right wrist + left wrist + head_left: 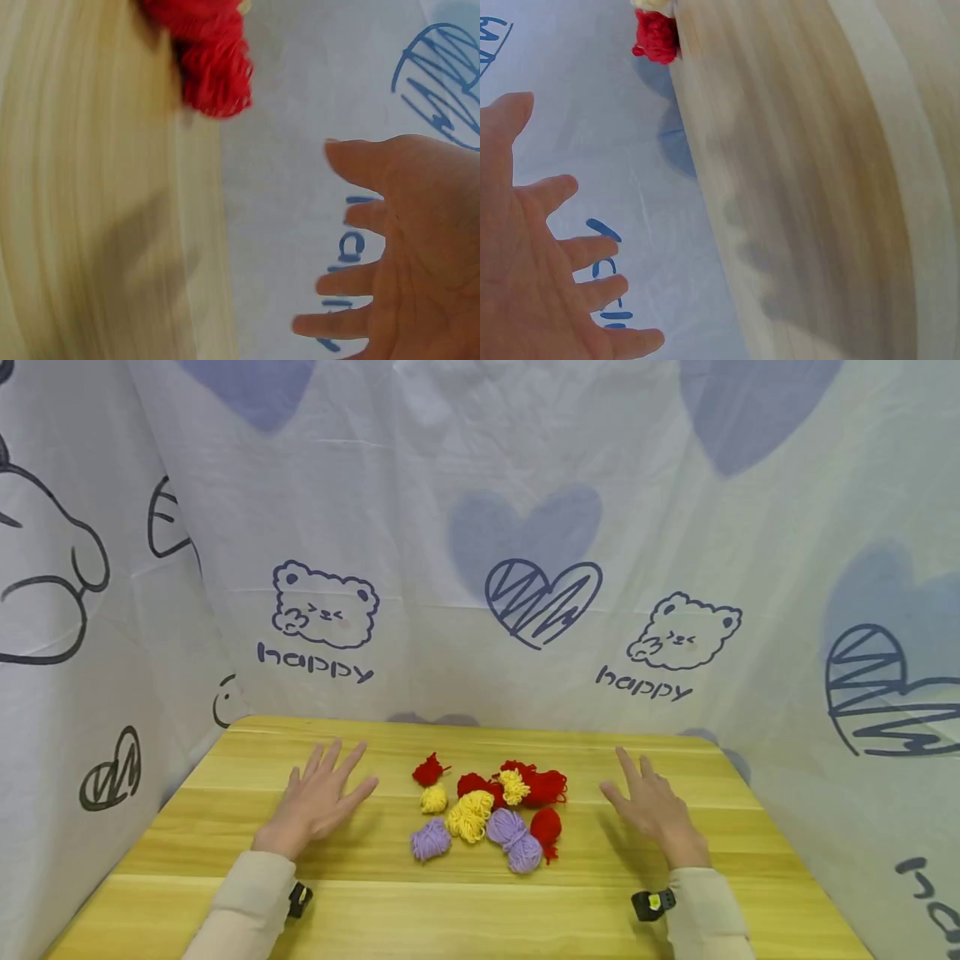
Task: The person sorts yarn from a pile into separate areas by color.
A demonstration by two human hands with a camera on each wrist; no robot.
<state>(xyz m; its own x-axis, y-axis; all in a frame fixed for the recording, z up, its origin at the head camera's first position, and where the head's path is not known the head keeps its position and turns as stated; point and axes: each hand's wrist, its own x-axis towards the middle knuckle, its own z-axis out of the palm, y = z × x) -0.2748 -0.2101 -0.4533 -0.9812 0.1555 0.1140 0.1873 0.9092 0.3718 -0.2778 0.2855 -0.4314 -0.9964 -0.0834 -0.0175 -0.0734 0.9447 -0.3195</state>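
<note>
Small bundles of yarn lie grouped in the middle of the table. Among them are a purple skein [514, 841], a smaller purple bundle [431, 840], a yellow bundle [470, 816], a small yellow ball [433, 799], a red ball [546, 827], a red tuft [429, 770] and a red skein [546, 786] with a yellow bundle [514, 786] on it. My left hand [318, 800] is spread over the table left of the yarn, holding nothing. On the other side my right hand [656, 806] hovers with fingers extended, also holding nothing. Both wrist views show shadows of the hands on the wood.
The wooden table [420, 918] reaches back to a hanging white cloth [420, 677] printed with hearts, bears and lettering. More cloth hangs along the left and right sides. Each wrist wears a black camera on a strap.
</note>
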